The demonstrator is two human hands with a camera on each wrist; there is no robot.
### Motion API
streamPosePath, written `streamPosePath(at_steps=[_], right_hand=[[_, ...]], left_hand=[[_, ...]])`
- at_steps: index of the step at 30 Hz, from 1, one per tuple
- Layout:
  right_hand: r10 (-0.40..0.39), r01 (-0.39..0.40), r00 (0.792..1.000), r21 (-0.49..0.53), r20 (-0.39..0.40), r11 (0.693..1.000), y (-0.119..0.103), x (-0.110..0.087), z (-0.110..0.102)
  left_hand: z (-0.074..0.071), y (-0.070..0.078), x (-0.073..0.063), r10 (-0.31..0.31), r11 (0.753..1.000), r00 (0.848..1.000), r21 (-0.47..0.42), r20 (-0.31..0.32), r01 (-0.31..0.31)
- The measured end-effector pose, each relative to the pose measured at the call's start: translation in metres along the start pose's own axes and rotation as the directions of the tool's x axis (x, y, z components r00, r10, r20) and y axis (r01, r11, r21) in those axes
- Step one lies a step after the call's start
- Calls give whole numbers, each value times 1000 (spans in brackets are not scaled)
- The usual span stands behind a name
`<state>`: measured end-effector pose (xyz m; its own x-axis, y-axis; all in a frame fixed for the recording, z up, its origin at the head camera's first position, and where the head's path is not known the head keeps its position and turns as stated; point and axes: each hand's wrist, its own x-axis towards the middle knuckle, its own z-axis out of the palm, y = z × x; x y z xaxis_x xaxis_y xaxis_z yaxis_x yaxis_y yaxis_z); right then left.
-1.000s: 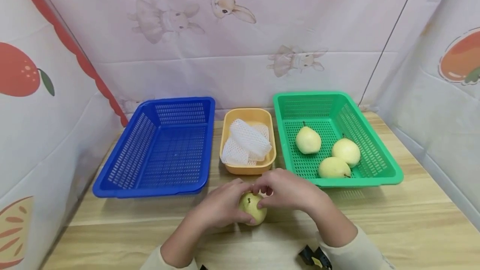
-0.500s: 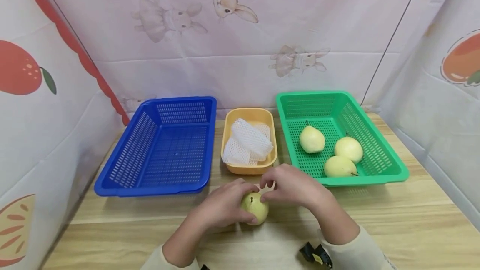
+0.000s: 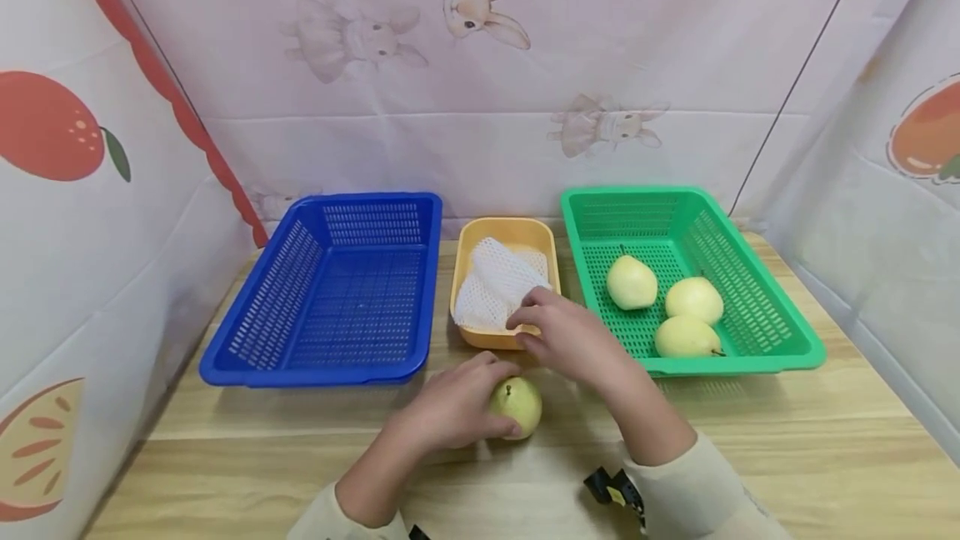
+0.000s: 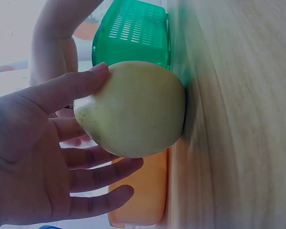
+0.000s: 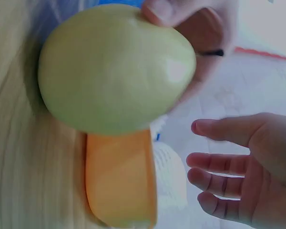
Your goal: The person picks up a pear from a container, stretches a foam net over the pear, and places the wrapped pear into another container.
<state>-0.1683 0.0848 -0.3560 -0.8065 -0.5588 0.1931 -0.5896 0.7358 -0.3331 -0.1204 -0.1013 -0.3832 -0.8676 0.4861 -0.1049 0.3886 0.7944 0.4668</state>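
Observation:
A pale yellow-green pear stands on the wooden table, stem up. My left hand grips its left side; in the left wrist view the thumb lies on one side of the pear and the fingers on the other. My right hand is over the front right edge of a small orange-yellow basket, its fingertips close over white foam fruit nets. In the right wrist view the right hand has its thumb and fingers apart with nothing between them.
Left of the small basket stands a blue perforated basket. On the right, a green perforated basket holds three pears. A patterned cloth wall rises behind the baskets.
My right hand has left the pear and moved forward to the foam nets in the small basket. My left hand stays on the pear. The head view has shifted slightly.

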Motion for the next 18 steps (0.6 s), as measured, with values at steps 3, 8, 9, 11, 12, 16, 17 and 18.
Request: streamPosePath(at_steps=[3,8,9,11,12,16,17,18], right_hand=[[-24,25,997,-3,77,1000,-3,10,7],[30,-30,978,-5,207,1000,-5,19,16],[41,-41,976,-6,213,999,-5,19,16],[55,-57,980,4,193,998,-5,19,15],[53,-57,984,19,173,998,-4,18,13],[19,-22,1000,110,23,994,-4,9,1],[11,-9,1000,136,-14,991,-4,6,-3],[0,8,999,161,-50,987,-4,3,-7]], left_hand=[[0,0,-1,7,1000,1000,15,-1,-7],[2,0,-1,15,1000,1000,27,10,-15],[2,0,-1,16,999,1000,27,11,-16],[3,-1,-1,17,999,1000,31,11,-18],[3,-1,-2,21,999,1000,34,13,-21],[-2,-1,-4,30,999,999,41,38,-32],[-4,-1,-5,32,999,998,38,46,-34],[-7,-1,-7,35,999,998,33,52,-37]])
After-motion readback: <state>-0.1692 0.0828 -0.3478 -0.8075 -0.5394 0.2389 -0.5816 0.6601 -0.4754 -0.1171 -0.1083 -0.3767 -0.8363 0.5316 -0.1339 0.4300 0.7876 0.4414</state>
